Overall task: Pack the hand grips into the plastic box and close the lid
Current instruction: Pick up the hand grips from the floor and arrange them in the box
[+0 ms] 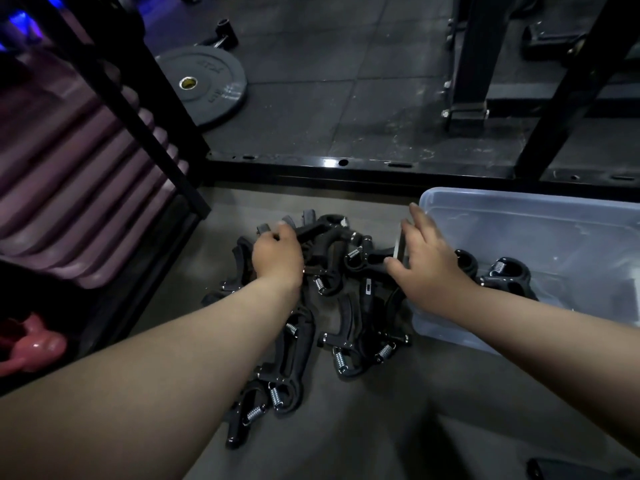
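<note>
A pile of several black hand grips point(341, 317) with steel springs lies on the floor in front of me. My left hand point(277, 256) is on the far left of the pile, its fingers curled round a grip. My right hand point(427, 265) hovers with straight, spread fingers over the right edge of the pile, at the left wall of the clear plastic box point(540, 216). Two hand grips point(505, 273) lie inside the box, partly hidden by my right wrist. No lid is visible.
A black rack frame point(346, 166) runs across the floor just behind the pile and box. Rolled purple mats point(69, 188) fill the rack at the left. A grey weight plate point(204, 84) lies on the rubber floor beyond. A pink kettlebell point(31, 344) sits low at the left.
</note>
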